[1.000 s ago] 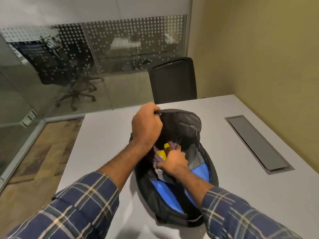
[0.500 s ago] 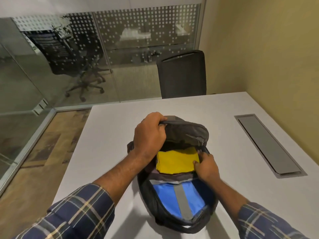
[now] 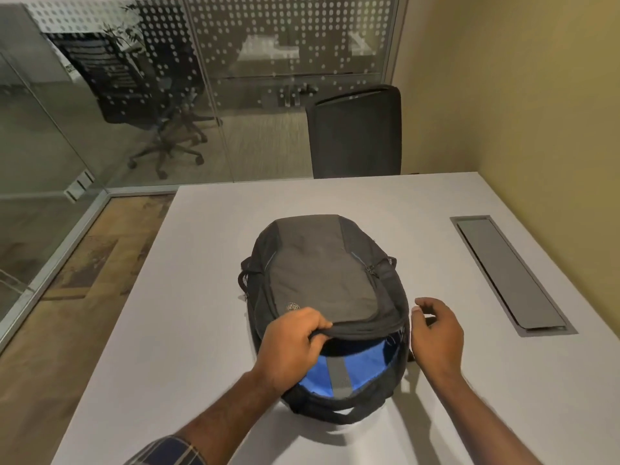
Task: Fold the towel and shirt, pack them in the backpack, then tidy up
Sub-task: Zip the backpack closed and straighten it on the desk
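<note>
Flap (image 3: 322, 273) lowered since earlier, yellow cloth hidden — logo (image 3: 292, 307) unreadable

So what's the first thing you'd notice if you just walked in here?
The big grey backpack lying in the middle of the white table, its bright blue lining showing at the near, open end. The left hand grips the flap's edge, while the right hand hovers beside the bag. A black chair stands behind the table.

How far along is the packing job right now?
No towel or shirt lies on the table, so packing looks done. The left hand grips the backpack flap, lowered but gaping over blue lining; the right hand hovers beside it. Zipping and tidying remain.
</note>
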Demonstrator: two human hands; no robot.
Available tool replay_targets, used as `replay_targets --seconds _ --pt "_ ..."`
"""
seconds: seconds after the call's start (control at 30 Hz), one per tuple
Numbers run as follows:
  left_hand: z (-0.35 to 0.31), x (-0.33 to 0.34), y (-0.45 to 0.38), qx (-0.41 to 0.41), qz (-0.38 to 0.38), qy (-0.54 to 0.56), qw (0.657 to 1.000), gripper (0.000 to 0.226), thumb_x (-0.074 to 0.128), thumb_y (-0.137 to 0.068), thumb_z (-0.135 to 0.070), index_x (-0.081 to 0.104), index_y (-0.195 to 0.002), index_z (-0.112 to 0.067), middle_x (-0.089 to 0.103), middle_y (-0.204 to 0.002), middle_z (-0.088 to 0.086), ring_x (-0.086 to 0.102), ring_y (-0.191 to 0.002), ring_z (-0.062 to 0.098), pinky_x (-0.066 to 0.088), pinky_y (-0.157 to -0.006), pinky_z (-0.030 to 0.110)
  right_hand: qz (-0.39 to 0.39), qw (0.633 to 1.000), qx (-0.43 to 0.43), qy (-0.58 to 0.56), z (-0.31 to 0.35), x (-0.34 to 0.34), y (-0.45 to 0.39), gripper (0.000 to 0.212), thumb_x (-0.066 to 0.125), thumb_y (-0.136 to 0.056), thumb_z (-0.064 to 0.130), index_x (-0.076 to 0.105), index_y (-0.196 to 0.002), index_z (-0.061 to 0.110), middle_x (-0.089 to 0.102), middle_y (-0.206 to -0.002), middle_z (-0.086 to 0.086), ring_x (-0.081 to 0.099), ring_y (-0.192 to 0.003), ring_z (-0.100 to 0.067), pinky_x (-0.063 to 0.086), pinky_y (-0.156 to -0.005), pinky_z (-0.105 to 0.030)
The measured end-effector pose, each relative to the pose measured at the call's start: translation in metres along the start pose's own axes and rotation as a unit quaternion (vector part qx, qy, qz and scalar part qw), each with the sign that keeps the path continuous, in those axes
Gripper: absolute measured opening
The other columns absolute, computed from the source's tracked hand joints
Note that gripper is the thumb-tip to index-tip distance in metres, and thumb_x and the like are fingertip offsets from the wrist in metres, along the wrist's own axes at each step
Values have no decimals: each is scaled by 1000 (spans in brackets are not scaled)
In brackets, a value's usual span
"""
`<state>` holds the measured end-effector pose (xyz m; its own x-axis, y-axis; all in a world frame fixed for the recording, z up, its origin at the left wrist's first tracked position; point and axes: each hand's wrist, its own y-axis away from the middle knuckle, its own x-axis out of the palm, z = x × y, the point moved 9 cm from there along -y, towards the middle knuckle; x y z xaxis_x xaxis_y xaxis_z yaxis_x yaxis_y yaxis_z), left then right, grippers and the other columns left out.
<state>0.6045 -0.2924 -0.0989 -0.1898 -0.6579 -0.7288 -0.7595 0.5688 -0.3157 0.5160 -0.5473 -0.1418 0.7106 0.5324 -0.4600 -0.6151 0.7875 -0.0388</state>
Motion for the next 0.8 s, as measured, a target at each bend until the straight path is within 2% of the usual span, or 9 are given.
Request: replay_targets --seconds 0.07,0.2,0.37,0.43,0.53,0.63,0.73,0.8 --pt "6 14 12 -12 18 -3 1000 12 61 -79 -22 71 -86 -21 69 -86 -13 63 -82 5 48 -78 17 6 999 -41 2 12 -4 2 13 59 -93 13 65 -105 17 65 -103 0 62 -88 -20 46 -72 -31" --pt "16 33 33 -27 32 -1 999 13 67 -76 -12 72 -86 -19 71 -88 -10 64 -85 9 49 -80 21 50 990 -127 38 30 5 9 19 63 -91 12 66 -110 15 61 -104 4 58 -97 -17 51 -80 -36" --pt "25 49 55 -42 43 12 998 20 72 -71 -3 75 -86 -15 73 -93 -3 63 -99 10 34 -99 4 153 954 -229 119 45 42 24 24 64 -88 12 67 -112 15 63 -111 2 55 -104 -17 43 -89 -30" --pt "27 53 59 -23 46 9 999 20 72 -67 0 76 -83 -13 74 -94 -1 61 -103 11 30 -106 6 186 946 -228 137 42 57 29 29 65 -88 13 66 -117 15 62 -118 0 55 -111 -20 44 -95 -30" --pt "26 61 61 11 87 -10 996 19 73 -65 -3 77 -82 -12 73 -95 1 56 -106 11 35 -105 15 222 938 -221 150 37 76 41 37 65 -87 13 63 -124 14 61 -123 -2 54 -116 -22 43 -101 -33" --pt "24 56 63 36 92 -7 995 17 75 -73 -16 77 -89 -11 70 -103 2 56 -113 14 26 -111 10 250 928 -218 169 34 92 51 40 65 -87 14 61 -127 14 59 -126 -3 53 -119 -24 42 -103 -35" --pt "23 31 64 62 62 12 996 24 72 -84 -33 74 -99 -13 66 -107 0 57 -118 18 35 -110 25 261 921 -218 188 35 105 57 40 65 -86 17 61 -126 16 59 -125 -2 53 -119 -25 44 -101 -38" --pt "31 5 58 68 8 11 998 16 67 -89 -26 70 -98 -12 63 -103 1 57 -108 20 42 -101 31 251 920 -220 208 43 111 58 40 64 -87 22 60 -127 19 59 -127 0 52 -120 -24 46 -99 -44"
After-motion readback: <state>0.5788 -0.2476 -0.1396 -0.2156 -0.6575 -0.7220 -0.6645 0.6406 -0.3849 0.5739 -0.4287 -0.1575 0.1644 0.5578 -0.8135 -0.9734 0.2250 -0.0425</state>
